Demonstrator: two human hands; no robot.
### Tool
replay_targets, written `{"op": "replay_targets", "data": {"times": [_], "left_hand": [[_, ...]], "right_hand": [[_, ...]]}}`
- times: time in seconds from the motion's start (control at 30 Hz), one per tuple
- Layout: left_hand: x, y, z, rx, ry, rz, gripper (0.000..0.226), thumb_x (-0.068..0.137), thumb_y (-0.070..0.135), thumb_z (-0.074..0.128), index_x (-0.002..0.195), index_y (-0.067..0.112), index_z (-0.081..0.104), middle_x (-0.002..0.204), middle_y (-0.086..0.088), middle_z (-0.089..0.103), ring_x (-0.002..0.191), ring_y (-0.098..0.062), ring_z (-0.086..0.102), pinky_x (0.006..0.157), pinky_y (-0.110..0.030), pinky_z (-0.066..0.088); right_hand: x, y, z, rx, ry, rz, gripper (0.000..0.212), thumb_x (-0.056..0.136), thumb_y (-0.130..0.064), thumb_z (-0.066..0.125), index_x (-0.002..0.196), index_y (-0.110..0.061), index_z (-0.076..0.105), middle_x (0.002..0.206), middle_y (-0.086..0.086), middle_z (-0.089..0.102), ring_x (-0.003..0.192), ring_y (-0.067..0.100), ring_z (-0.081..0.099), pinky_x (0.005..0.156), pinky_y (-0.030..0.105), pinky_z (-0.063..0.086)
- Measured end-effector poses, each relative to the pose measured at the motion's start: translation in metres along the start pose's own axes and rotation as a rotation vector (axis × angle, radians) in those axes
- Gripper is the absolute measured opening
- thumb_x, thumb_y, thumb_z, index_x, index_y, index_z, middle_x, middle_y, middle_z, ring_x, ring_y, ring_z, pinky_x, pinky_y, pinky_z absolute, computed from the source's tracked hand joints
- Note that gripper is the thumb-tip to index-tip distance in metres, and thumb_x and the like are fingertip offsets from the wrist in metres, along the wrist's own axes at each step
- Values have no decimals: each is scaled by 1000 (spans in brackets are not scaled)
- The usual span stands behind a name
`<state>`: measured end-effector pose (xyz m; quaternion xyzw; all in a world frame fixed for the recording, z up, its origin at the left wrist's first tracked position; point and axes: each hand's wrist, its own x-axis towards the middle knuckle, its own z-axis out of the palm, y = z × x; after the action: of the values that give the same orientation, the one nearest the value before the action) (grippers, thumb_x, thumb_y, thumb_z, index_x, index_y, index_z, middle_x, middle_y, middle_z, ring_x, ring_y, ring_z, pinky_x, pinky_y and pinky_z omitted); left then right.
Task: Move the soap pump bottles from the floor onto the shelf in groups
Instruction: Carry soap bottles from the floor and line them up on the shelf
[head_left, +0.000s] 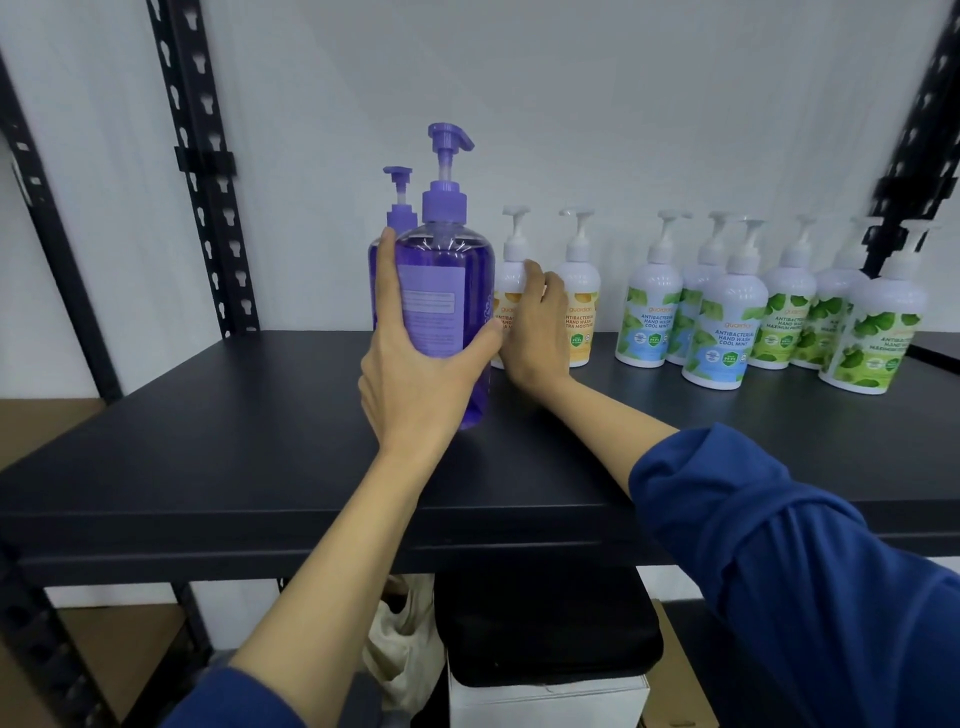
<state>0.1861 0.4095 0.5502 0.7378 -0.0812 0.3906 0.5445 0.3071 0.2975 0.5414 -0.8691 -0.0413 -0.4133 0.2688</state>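
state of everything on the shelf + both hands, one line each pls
Front purple bottle: upright on shelf, gripped by left hand.
Rear purple bottle: upright, right behind the front one.
Orange-label bottles: two, upright, side by side.
Cool-mint bottles: three, upright, clustered.
Green-label bottles: three or so, upright, far right.
Left hand: closed around front purple bottle.
Right hand: open, fingers against an orange-label bottle.
Shelf: bare at left.

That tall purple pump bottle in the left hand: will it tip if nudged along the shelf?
Probably tip-prone: the purple bottle is tall, with a long pump. Looks nearly full, so likely heavy. Its smooth clear wall may slip in the left hand.
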Motion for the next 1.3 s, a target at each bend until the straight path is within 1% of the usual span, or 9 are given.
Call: {"op": "replay_targets", "data": {"times": [0.4,0.67,0.77,0.87,0.97,1.03,1.1,1.2,1.3], "left_hand": [[1,-3,0,0,-4,14,103,70,43,77,149,37,12,135,8,46,103,-13,52,83,-26,46],[1,-4,0,1,12,4,102,70,42,77,149,36,12,122,16,44,102,-14,54,82,-26,45],[1,-3,0,9,13,-10,102,72,40,78,149,37,12,127,13,46,103,-13,52,81,-24,42],[1,-2,-1,6,22,-25,100,74,37,78,149,37,12,122,16,43,101,-12,51,80,-23,42],[3,-2,-3,-15,47,-66,98,75,35,76,149,37,12,116,18,39,96,-11,49,79,-23,40],[6,-3,-9,-13,69,-98,97,76,36,75,149,38,12,118,16,41,95,-11,47,80,-23,39],[11,-5,-19,15,92,-106,97,76,37,75,149,39,12,127,10,47,95,-11,46,82,-24,37],[23,-11,-39,68,125,-120,96,76,39,75,148,40,12,137,8,47,97,-10,42,85,-23,30],[43,-25,-56,53,122,-136,95,73,36,77,146,43,16,139,9,45,108,-15,50,97,-28,36]], "right_hand": [[3,4,0,-55,21,-8,73,82,-16,68,141,-2,28,136,19,35,119,32,40,97,38,39],[2,5,0,-72,50,1,73,79,-17,72,139,-2,32,131,20,39,114,32,44,94,36,42],[1,2,-4,-48,48,34,75,79,-15,71,141,-4,31,131,21,38,113,33,44,95,36,39],[-7,-9,-14,24,51,51,64,81,-11,68,136,-5,37,127,20,41,112,32,46,92,36,41],[-29,-27,-21,-50,-140,13,37,89,-16,57,123,-3,49,123,19,46,111,34,48,89,37,41],[-46,-37,-26,-65,-424,62,33,92,-24,52,119,-5,54,126,16,47,115,34,47,91,41,41],[-56,-41,-28,-117,-619,84,33,93,-28,47,119,-8,55,128,14,50,118,33,47,94,41,40],[-59,-42,-32,-153,-670,51,34,94,-28,43,118,-9,57,127,13,55,116,33,51,89,37,40],[-62,-43,-34,-158,-667,29,32,95,-27,40,112,-7,57,124,14,57,113,33,53,83,36,39]]}}
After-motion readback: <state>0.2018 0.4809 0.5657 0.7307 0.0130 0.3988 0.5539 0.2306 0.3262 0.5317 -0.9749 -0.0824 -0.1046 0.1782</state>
